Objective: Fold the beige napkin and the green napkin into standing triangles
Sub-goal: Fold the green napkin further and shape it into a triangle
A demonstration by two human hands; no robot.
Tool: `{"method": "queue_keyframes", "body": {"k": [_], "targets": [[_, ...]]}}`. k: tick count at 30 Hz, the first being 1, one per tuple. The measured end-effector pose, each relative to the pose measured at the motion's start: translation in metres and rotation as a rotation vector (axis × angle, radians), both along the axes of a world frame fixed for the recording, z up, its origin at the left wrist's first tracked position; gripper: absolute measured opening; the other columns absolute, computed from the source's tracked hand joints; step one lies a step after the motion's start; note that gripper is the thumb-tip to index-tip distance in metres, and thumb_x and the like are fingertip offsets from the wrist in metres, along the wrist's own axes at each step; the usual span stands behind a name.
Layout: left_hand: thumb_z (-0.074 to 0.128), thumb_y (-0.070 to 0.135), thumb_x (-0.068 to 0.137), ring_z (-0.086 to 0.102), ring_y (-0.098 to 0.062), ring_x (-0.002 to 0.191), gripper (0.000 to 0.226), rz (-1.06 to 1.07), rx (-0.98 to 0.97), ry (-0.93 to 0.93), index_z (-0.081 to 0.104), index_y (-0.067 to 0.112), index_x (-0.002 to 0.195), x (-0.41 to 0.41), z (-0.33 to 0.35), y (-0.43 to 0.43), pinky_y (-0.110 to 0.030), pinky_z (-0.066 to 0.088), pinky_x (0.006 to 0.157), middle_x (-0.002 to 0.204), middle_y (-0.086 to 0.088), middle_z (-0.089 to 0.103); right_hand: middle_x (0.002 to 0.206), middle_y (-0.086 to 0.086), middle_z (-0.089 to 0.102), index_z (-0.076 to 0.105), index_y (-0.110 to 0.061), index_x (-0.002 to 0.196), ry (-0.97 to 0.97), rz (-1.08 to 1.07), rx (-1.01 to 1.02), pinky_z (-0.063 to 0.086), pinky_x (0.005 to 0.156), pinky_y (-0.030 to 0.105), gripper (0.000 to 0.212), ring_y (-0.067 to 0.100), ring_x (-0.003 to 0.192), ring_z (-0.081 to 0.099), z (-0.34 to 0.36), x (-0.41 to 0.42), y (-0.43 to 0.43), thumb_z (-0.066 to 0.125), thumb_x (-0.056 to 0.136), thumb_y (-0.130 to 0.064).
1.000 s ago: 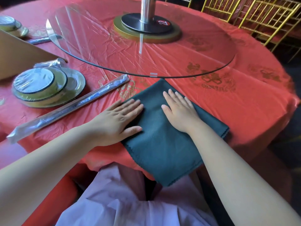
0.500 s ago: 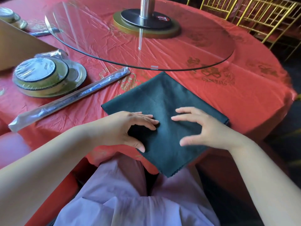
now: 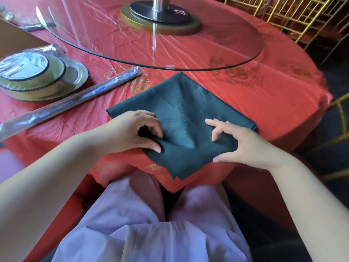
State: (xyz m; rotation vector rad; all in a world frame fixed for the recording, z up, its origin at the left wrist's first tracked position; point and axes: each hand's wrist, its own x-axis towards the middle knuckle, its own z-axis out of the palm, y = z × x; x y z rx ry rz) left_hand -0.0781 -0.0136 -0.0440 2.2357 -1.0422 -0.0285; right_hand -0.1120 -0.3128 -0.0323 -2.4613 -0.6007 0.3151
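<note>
The green napkin [image 3: 181,114] lies flat as a diamond on the red tablecloth [image 3: 273,110], and its near corner hangs over the table edge. The left hand [image 3: 132,132] rests on the cloth's left part, fingers curled, and pinches a small ridge of fabric between thumb and fingertips. The right hand [image 3: 243,144] is on the right part, thumb pressing the near edge, fingers spread and partly lifted. Between both hands the cloth is slightly wrinkled.

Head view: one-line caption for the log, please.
Left hand pinches the green napkin, laid as a diamond on the red tablecloth; right hand hovers open at its edge.
</note>
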Motion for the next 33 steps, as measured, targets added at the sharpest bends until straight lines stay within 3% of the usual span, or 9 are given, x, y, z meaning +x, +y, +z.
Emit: {"method": "queue_keyframes", "body": {"k": [4,7,11,17,22,25,28,31,33], "targets": [[0.063,0.053,0.07,0.058,-0.002,0.075,0.027,0.021,-0.036,0.002,0.063,0.03,0.083,0.0,-0.001,0.001,-0.018,0.044,0.07,0.075,0.014,0.06,0.136,-0.024,0.044,0.056,-0.024,0.075,0.032,-0.049,0.115,0.018,0.106,0.005,0.028,-0.016,0.128,0.031,0.001,0.001,-0.002,0.082,0.065,-0.017],[0.061,0.052,0.073,0.06,-0.003,0.073,0.024,0.025,-0.051,0.014,0.065,0.03,0.081,0.0,0.0,0.002,-0.02,0.044,0.069,0.073,0.01,0.061,0.127,-0.019,0.054,0.063,-0.019,0.07,0.047,-0.094,0.217,0.024,0.108,0.012,0.019,-0.01,0.124,0.041,-0.001,0.004,-0.003,0.08,0.066,-0.01],[0.056,0.051,0.077,0.058,0.001,0.069,0.017,0.011,-0.058,0.044,0.059,0.037,0.067,0.0,0.004,0.003,-0.01,0.038,0.067,0.075,0.016,0.06,0.117,-0.008,0.063,0.067,-0.022,0.066,0.072,-0.138,0.368,0.032,0.109,0.024,0.021,-0.003,0.119,0.051,-0.002,0.006,-0.004,0.076,0.068,-0.003],[0.055,0.051,0.076,0.057,0.002,0.065,0.015,-0.004,-0.021,0.105,0.058,0.041,0.066,0.002,0.009,0.003,-0.008,0.037,0.065,0.072,0.018,0.06,0.115,-0.012,0.064,0.07,-0.009,0.074,0.095,-0.145,0.336,0.033,0.106,0.019,0.006,-0.006,0.117,0.051,0.0,0.009,-0.007,0.073,0.073,-0.004],[0.056,0.054,0.068,0.058,-0.009,0.063,0.026,0.032,0.009,0.211,0.066,0.03,0.065,0.008,0.011,0.002,-0.026,0.046,0.064,0.067,0.004,0.063,0.114,-0.014,0.065,0.072,-0.015,0.074,0.113,-0.14,0.306,0.034,0.105,0.026,0.005,-0.002,0.115,0.054,0.004,0.012,-0.007,0.073,0.074,-0.009],[0.062,0.05,0.067,0.052,-0.002,0.058,0.021,0.056,0.041,0.281,0.066,0.03,0.06,0.014,0.016,0.001,-0.017,0.041,0.06,0.062,0.005,0.061,0.112,-0.014,0.067,0.073,-0.018,0.073,0.144,-0.146,0.301,0.036,0.103,0.028,0.005,0.0,0.113,0.056,0.007,0.016,-0.008,0.072,0.075,-0.013],[0.063,0.043,0.07,0.05,0.001,0.054,0.014,0.09,0.113,0.274,0.065,0.038,0.057,0.018,0.021,0.0,-0.014,0.039,0.057,0.057,0.01,0.06,0.107,-0.014,0.069,0.072,-0.017,0.071,0.164,-0.14,0.305,0.039,0.097,0.021,0.009,-0.001,0.11,0.058,0.01,0.018,-0.007,0.071,0.078,-0.011],[0.067,0.034,0.082,0.048,-0.002,0.054,0.017,0.133,0.127,0.232,0.068,0.025,0.068,0.02,0.026,-0.004,-0.014,0.037,0.054,0.061,0.003,0.062,0.101,-0.014,0.07,0.069,-0.015,0.072,0.203,-0.154,0.336,0.043,0.086,0.01,0.015,-0.001,0.098,0.062,0.013,0.021,-0.004,0.064,0.083,-0.007],[0.064,0.027,0.085,0.049,0.0,0.056,0.013,0.152,0.14,0.223,0.069,0.021,0.075,0.019,0.027,-0.004,-0.011,0.038,0.056,0.064,0.007,0.064,0.102,-0.011,0.067,0.069,-0.018,0.073,0.191,-0.172,0.311,0.043,0.088,0.016,0.015,0.002,0.094,0.061,0.014,0.024,-0.001,0.063,0.085,-0.011]]}}
